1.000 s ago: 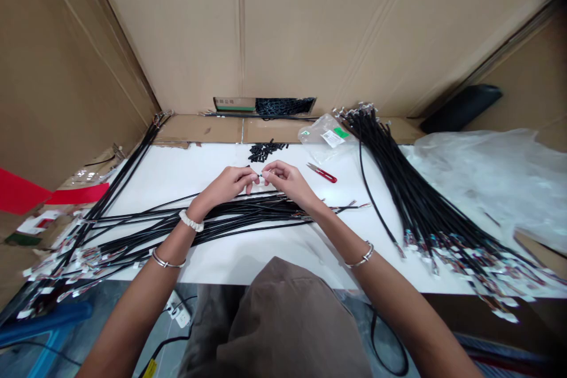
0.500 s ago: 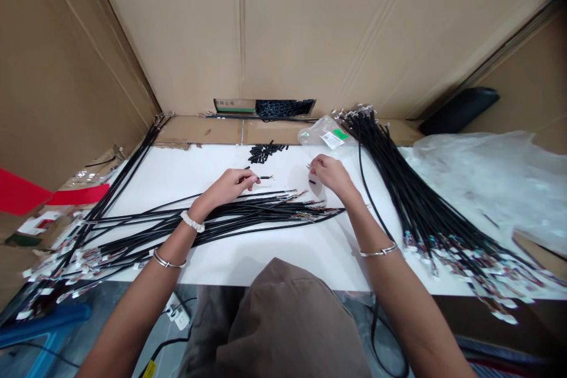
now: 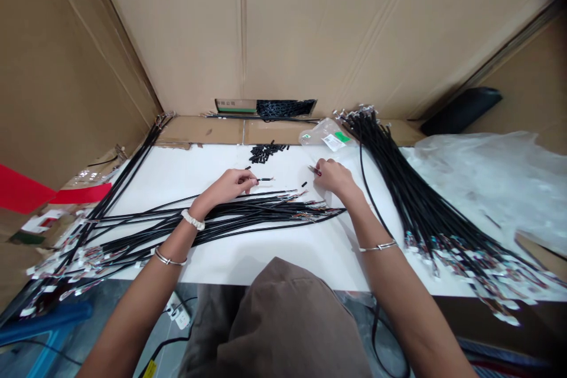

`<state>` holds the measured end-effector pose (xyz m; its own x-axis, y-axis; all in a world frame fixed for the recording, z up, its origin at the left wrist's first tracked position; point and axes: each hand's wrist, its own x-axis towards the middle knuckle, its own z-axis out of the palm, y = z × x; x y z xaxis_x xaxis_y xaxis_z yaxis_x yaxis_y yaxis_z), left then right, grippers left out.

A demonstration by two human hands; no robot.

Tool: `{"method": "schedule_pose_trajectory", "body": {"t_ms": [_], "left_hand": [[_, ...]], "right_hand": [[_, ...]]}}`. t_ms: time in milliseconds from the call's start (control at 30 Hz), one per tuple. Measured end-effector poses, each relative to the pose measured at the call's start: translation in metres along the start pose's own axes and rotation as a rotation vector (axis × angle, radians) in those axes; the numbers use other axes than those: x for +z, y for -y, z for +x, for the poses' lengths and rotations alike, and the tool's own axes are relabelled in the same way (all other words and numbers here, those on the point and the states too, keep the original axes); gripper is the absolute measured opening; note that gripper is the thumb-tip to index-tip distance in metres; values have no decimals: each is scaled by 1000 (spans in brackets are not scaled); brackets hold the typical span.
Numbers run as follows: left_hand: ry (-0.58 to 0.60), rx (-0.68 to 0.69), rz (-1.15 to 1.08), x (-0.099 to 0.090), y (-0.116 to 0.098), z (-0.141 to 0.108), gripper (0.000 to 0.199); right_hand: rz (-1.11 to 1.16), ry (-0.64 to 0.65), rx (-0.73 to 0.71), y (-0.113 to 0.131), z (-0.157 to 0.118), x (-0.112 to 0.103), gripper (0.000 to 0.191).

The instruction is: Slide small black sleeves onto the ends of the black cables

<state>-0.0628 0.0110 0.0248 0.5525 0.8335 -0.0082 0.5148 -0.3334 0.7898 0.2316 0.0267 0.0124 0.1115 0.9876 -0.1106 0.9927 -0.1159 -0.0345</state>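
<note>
My left hand (image 3: pixel 234 184) pinches a black cable (image 3: pixel 266 179) near its end, whose thin bare wires point right. My right hand (image 3: pixel 333 176) is closed around slim metal tweezers (image 3: pixel 314 170), their pointed tip facing left toward the cable end. A short black sleeve piece (image 3: pixel 304 184) lies on the white table between my hands. Another small black piece (image 3: pixel 248 168) is just beyond my left fingers. Farther back is a pile of short black sleeve pieces (image 3: pixel 264 152). Under my left wrist lies a bundle of black cables (image 3: pixel 248 212), with coloured wire ends at the right.
A thick bundle of black cables (image 3: pixel 390 177) with white connectors runs down the right side. Clear plastic sheeting (image 3: pixel 482 174) lies beyond it. A plastic bag (image 3: pixel 325 133) with a green label sits at the back. Cardboard walls (image 3: pixel 301 29) surround the white table (image 3: pixel 283 254).
The short black sleeve piece by my right fingers now lies farther left on the table. My right hand has turned, showing more of the tweezers. My left hand has barely moved.
</note>
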Motion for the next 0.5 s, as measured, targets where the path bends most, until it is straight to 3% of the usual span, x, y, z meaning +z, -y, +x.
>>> {"method": "schedule_pose_trajectory", "body": {"t_ms": [133, 267, 367, 500], "left_hand": [[-1, -16, -40, 0, -2, 0, 33], [-29, -53, -108, -1, 1, 2, 35], [-53, -64, -157, -1, 4, 3, 35], [-67, -75, -178, 2, 5, 5, 35]], "right_hand": [[84, -7, -13, -3, 6, 6, 36], [350, -144, -112, -4, 10, 6, 27], [618, -230, -234, 8, 4, 1, 17], [777, -171, -348, 36, -19, -7, 15]]}}
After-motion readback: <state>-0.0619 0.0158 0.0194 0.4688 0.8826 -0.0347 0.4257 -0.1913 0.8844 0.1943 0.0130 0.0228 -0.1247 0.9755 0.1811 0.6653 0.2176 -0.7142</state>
